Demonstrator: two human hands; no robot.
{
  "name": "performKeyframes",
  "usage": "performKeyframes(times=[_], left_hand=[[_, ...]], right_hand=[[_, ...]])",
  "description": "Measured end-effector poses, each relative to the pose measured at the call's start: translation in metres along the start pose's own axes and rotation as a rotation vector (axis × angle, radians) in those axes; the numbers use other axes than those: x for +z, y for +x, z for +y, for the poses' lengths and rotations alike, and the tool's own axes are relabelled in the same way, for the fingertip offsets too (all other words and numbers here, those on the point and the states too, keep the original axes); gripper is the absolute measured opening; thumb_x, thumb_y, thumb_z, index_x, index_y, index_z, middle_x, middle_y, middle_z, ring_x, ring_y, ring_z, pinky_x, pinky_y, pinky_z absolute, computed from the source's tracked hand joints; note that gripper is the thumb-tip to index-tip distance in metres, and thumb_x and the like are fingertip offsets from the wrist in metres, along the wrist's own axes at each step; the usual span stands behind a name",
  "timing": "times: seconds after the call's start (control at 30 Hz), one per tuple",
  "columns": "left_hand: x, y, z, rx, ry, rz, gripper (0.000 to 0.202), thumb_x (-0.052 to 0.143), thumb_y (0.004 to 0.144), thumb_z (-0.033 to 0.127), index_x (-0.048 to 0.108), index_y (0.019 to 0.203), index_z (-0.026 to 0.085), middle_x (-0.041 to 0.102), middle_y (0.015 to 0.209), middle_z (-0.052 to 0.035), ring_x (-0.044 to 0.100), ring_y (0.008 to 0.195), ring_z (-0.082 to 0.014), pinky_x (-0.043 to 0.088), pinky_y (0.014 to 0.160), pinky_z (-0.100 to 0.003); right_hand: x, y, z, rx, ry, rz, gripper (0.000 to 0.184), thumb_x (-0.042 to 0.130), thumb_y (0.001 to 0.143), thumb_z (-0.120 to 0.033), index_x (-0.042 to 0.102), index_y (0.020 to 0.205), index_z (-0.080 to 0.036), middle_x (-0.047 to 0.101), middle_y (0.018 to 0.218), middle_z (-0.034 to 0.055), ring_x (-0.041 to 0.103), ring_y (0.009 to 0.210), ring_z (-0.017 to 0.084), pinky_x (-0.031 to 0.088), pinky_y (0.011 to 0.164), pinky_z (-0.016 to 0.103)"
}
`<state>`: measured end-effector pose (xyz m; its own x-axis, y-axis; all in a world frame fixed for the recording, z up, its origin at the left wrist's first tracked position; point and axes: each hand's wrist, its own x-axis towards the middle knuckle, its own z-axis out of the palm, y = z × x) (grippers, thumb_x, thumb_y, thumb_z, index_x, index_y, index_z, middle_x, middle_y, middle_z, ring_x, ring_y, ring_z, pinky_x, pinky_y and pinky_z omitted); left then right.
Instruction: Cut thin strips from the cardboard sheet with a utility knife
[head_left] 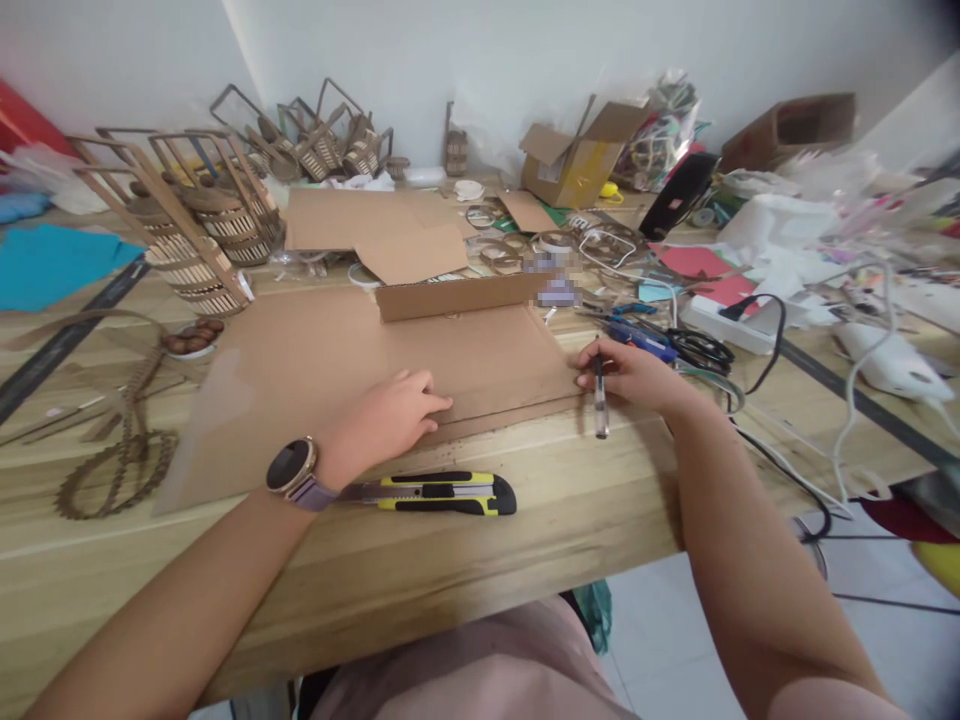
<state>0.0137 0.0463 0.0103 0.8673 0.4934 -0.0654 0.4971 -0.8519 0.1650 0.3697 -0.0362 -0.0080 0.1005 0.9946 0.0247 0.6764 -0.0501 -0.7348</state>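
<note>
Holds both hands over a brown cardboard sheet (300, 360) laid out on the wooden table (592, 530), taken here as the centre of the clock. Rests the left hand (401, 410) palm down near the sheet's six o'clock edge, spread loosely and gripping nothing visible, with a watch (292, 466) on that wrist. Grasps a pen (601, 415) in the right hand (626, 372) at three o'clock, with the fingertips beside the sheet's corner; cannot tell whether touching it. Shows a dark line (517, 404) along the near edge, between the two hands, and a raised flap (465, 297) at about one o'clock.

At six o'clock, has a yellow-and-black utility knife (442, 493) lying flat, just off the sheet. At three, beyond the right hand, shows a blue tool (643, 340) and a white power strip (731, 323). At two, has a black speaker (679, 195) leaning; between one and two, an open carton (570, 180); at twelve, more cardboard pieces (412, 252). At ten, shows tall-handled woven baskets (232, 225); at nine, a small white dish (187, 354) of brown balls (196, 336).
</note>
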Motion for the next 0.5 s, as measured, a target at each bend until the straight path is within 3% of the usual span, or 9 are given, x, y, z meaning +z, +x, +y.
performKeyframes(times=[0.17,0.3,0.37,0.5], left_hand=[[0.001,0.001,-0.002,0.019,0.023,0.006,0.031,0.052,0.094,0.024,0.065,0.123,0.024,0.056,0.102,-0.0064,0.052,0.096,-0.0218,0.042,0.080,-0.032],[-0.001,0.001,-0.002,0.010,0.016,-0.011,0.032,0.054,0.094,0.024,0.065,0.124,0.024,0.055,0.100,-0.0064,0.053,0.094,-0.0220,0.041,0.078,-0.031],[-0.001,0.001,-0.002,0.009,0.013,-0.006,0.032,0.054,0.094,0.024,0.065,0.124,0.025,0.056,0.101,-0.0061,0.053,0.095,-0.0217,0.041,0.078,-0.031],[0.001,0.000,-0.002,0.004,-0.003,0.002,0.032,0.055,0.093,0.022,0.065,0.123,0.025,0.055,0.104,-0.0060,0.052,0.098,-0.0220,0.041,0.078,-0.030]], right_hand=[[-0.002,-0.015,-0.001,-0.017,-0.011,0.230,0.032,0.062,0.076,-0.055,0.054,0.082,-0.024,0.071,0.095,0.0077,0.065,0.083,0.025,0.052,0.070,0.040],[-0.001,-0.024,-0.014,-0.021,-0.060,0.455,0.033,0.043,0.092,-0.055,0.056,0.103,-0.027,0.072,0.095,0.0088,0.065,0.090,0.028,0.050,0.075,0.042],[-0.001,-0.026,-0.020,-0.019,-0.070,0.467,0.036,0.041,0.092,-0.056,0.056,0.109,-0.027,0.073,0.091,0.0090,0.066,0.080,0.027,0.050,0.069,0.042],[-0.002,-0.022,-0.019,-0.040,-0.079,0.353,0.030,0.060,0.080,-0.056,0.062,0.089,-0.027,0.074,0.088,0.0073,0.066,0.081,0.028,0.051,0.074,0.044]])
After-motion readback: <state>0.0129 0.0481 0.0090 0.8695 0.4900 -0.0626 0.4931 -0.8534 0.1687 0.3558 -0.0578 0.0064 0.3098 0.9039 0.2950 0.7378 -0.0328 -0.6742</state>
